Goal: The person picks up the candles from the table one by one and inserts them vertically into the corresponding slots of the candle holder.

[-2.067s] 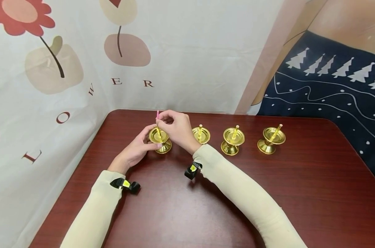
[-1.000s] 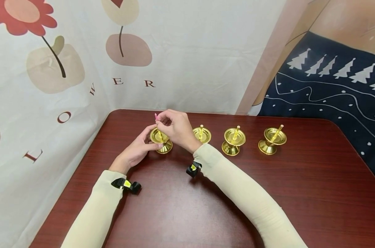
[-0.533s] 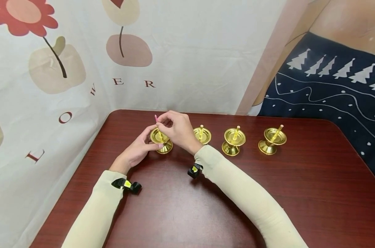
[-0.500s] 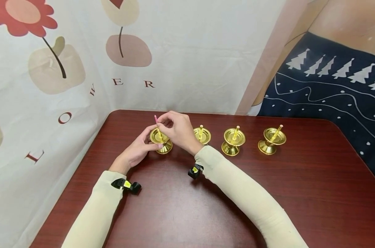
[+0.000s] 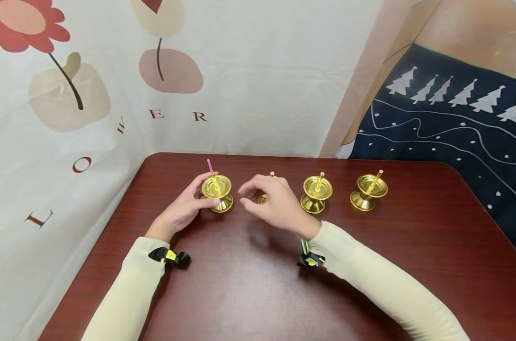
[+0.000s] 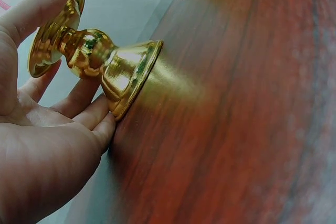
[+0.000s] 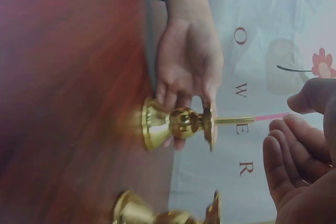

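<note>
A gold candle holder [image 5: 222, 203] stands at the left end of a row, with a thin pink candle [image 5: 209, 166] upright and slightly tilted in its central tube. My left hand [image 5: 182, 209] holds this holder, thumb [image 6: 39, 11] against the dish and fingers behind the stem and base. My right hand [image 5: 276, 202] hovers to its right with loosely bent fingers and nothing between them. It partly hides a second gold candle holder [image 5: 262, 199]. In the right wrist view the candle [image 7: 270, 116] sticks out of the gold tube [image 7: 235, 120].
Two more gold candle holders, a middle one [image 5: 313, 205] and a right one [image 5: 362, 201], stand along the back of the dark red table [image 5: 249, 293]; no candle shows in their tubes. Behind hangs a printed white cloth [image 5: 258, 94]; a dark blue tree-patterned cloth [image 5: 445, 123] is at the right.
My right hand has let go of the pink candle and moved right and toward me, now in front of the second holder. The candle stays in the tube; my left hand keeps its hold.
</note>
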Demonstrator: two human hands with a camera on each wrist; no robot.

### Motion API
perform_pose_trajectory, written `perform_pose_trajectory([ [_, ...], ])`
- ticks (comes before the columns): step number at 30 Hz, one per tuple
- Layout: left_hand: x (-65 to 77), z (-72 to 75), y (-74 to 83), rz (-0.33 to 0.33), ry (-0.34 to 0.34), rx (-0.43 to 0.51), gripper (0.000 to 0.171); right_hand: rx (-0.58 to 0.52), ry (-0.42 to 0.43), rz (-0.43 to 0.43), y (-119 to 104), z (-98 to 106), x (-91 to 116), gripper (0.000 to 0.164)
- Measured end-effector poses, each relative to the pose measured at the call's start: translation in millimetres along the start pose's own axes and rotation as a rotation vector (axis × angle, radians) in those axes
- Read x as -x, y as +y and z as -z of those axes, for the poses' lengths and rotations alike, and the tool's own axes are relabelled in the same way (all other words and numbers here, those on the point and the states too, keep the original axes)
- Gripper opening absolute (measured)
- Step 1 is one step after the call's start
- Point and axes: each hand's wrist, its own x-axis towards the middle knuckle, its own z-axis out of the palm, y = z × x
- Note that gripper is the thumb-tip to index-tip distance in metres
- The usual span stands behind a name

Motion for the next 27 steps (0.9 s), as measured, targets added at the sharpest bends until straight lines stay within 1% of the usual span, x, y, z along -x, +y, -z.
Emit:
perform_pose_trajectory([
  [2, 0.7, 1.0, 0.0, 0.000, 0.002, -0.008, 0.082, -0.006, -0.019, -0.008, 2, 8, 14, 0.012],
  [7, 2.8, 2.3, 1.3, -0.004, -0.001, -0.019, 0.084, 0.003, -0.057, -0.063, 10, 26, 49, 0.013],
  [14, 3.4, 2.4, 2.5, 0.004, 0.002, -0.026, 0.084, 0.028, -0.070, -0.186, 23, 45, 93, 0.013],
  [17, 4.6, 1.5, 5.9, 0.022, 0.002, -0.037, 0.085, 0.042, -0.072, -0.241, 27, 52, 107, 0.013],
  [20, 7.2, 0.5, 10.1, 0.055, 0.013, -0.068, 0.087, 0.050, -0.071, -0.276, 29, 59, 119, 0.013],
  [24, 13.0, -1.4, 15.3, 0.100, 0.020, -0.115, 0.088, 0.056, -0.070, -0.292, 28, 65, 131, 0.014],
  [27, 19.5, -3.0, 19.5, 0.127, 0.021, -0.165, 0.087, 0.076, -0.081, -0.296, 28, 66, 139, 0.016],
])
